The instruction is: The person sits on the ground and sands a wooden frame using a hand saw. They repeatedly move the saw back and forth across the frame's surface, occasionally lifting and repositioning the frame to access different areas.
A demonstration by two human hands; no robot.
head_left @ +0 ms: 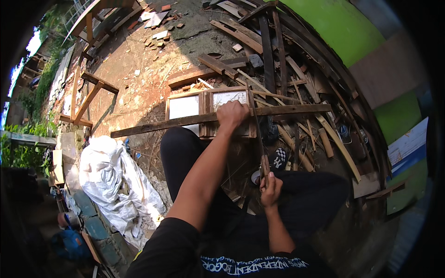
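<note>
Two clenched grips: left hand (233, 115) on a long, dark-brown wooden beam (296, 109), likely stiff, best held there; right hand (271, 189) on a brown-handled metal saw (264, 162).

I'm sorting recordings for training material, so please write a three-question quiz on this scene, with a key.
1. Which hand holds the saw?
2. True or false: the white sheeting lies on the ground to the person's right.
3. In this view, the long plank crosses over: (a) a bucket, (b) a wooden frame, (c) a ladder.

Key: 1. The right hand. 2. False; it lies to the left. 3. b.
</note>
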